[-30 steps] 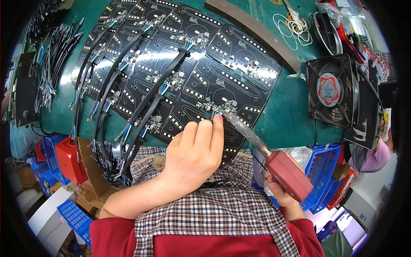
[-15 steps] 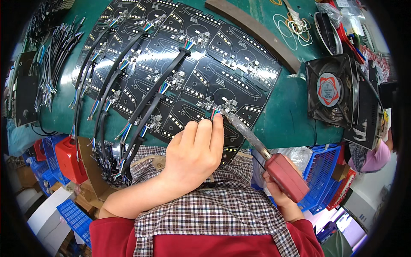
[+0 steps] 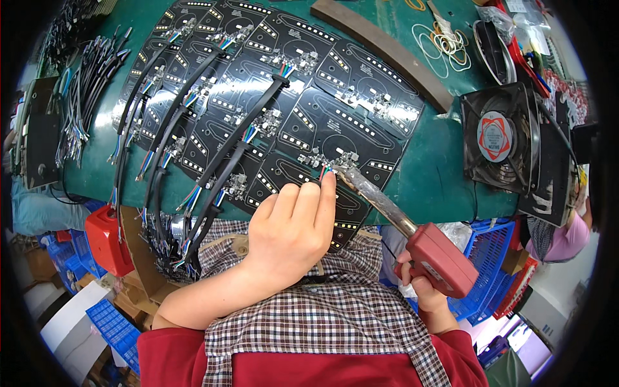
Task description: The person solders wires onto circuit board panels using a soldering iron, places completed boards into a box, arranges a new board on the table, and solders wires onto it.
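Observation:
My left hand is closed over the lower part of a black circuit board, its index fingertip at a few thin coloured wires. The rest of their cable is hidden under my palm. In my right hand is a soldering iron with a red, blocky handle and a dull metal shaft. The iron's tip meets the cluster of small parts beside the wires on the circuit board. Further left, several joined black boards carry black cables with coloured wire ends at their parts.
A cooling fan stands on the green table at the right. A curved brown bar lies behind the boards, near a coil of pale wire. Loose cables lie at the left. Blue crates stand below the table.
The soldering iron's handle has shifted a little to the right and my right hand's fingers have moved on it. The tip stays by the wires; my left hand is nearly still.

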`<action>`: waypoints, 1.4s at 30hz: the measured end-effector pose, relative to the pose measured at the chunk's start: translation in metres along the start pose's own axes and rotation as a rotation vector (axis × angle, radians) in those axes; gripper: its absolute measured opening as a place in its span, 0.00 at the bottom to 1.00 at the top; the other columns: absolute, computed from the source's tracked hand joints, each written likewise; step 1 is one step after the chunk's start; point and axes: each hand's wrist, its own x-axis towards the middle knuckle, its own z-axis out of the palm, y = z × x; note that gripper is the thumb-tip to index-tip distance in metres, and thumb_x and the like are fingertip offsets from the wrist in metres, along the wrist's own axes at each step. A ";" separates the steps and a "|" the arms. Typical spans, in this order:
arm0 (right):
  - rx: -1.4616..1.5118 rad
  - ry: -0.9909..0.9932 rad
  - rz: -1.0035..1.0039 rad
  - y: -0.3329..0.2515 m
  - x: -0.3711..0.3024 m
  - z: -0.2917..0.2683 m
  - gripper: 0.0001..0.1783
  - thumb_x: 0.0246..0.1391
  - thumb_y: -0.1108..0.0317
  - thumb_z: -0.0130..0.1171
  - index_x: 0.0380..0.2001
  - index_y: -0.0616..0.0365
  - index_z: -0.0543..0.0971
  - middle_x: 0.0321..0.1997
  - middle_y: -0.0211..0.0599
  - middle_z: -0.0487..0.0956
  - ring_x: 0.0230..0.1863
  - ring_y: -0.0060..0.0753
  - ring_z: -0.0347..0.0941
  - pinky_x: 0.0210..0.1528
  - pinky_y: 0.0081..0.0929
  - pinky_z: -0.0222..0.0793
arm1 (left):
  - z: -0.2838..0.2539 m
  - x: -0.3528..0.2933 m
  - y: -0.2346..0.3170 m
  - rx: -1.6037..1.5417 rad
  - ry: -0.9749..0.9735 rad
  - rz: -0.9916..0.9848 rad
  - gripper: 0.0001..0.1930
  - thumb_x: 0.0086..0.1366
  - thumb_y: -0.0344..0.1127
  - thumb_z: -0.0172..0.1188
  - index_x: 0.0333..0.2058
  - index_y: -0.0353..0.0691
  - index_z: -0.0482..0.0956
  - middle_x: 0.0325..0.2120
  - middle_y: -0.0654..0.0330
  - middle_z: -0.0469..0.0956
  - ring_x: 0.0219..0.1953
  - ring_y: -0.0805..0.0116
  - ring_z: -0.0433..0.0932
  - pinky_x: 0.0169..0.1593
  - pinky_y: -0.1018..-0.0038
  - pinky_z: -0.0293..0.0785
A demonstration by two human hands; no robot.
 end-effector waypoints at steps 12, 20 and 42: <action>-0.007 -0.018 0.097 0.001 0.002 0.000 0.37 0.45 0.64 0.65 0.56 0.72 0.63 0.36 0.41 0.79 0.32 0.28 0.76 0.39 0.25 0.71 | 0.002 0.000 0.000 0.008 0.018 -0.015 0.21 0.43 0.27 0.55 0.40 0.33 0.78 0.21 0.63 0.64 0.24 0.70 0.66 0.24 0.77 0.62; 0.535 0.036 0.100 -0.010 0.011 0.007 0.41 0.47 0.55 0.65 0.58 0.64 0.59 0.51 0.48 0.72 0.26 0.30 0.71 0.31 0.27 0.71 | -0.008 0.000 -0.005 0.029 -0.057 -0.025 0.17 0.48 0.30 0.55 0.38 0.31 0.77 0.20 0.66 0.63 0.25 0.72 0.66 0.24 0.78 0.62; 0.297 0.390 -0.056 -0.016 0.032 0.015 0.28 0.54 0.62 0.54 0.53 0.65 0.60 0.44 0.46 0.70 0.21 0.21 0.63 0.20 0.16 0.60 | -0.048 0.040 -0.366 -0.237 -0.063 -0.565 0.10 0.52 0.28 0.61 0.35 0.36 0.78 0.22 0.55 0.73 0.29 0.62 0.74 0.36 0.70 0.69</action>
